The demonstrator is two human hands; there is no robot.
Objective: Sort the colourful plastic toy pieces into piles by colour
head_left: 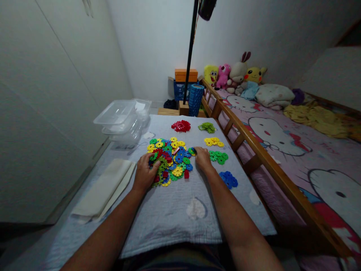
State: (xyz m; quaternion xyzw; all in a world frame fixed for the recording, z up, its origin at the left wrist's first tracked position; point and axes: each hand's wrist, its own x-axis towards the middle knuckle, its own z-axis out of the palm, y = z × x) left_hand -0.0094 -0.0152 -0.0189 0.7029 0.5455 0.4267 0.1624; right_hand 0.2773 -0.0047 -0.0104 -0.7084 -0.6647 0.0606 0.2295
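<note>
A mixed pile of coloured plastic snowflake discs (pixel 172 160) lies in the middle of a light blue cloth (pixel 175 210). My left hand (pixel 145 173) rests on the pile's left edge, fingers curled over an olive-green disc. My right hand (pixel 202 158) touches the pile's right edge, fingers bent around a blue and green disc. Sorted heaps lie around: red (pixel 181 126), olive green (pixel 207 127), yellow (pixel 213 142), bright green (pixel 218 156) and blue (pixel 228 179).
Stacked clear plastic boxes (pixel 124 118) stand at the cloth's far left. A folded cream cloth (pixel 105 188) lies left. A wooden bed rail (pixel 254 150) runs along the right, with plush toys (pixel 235 75) beyond. A black pole (pixel 190 52) rises behind.
</note>
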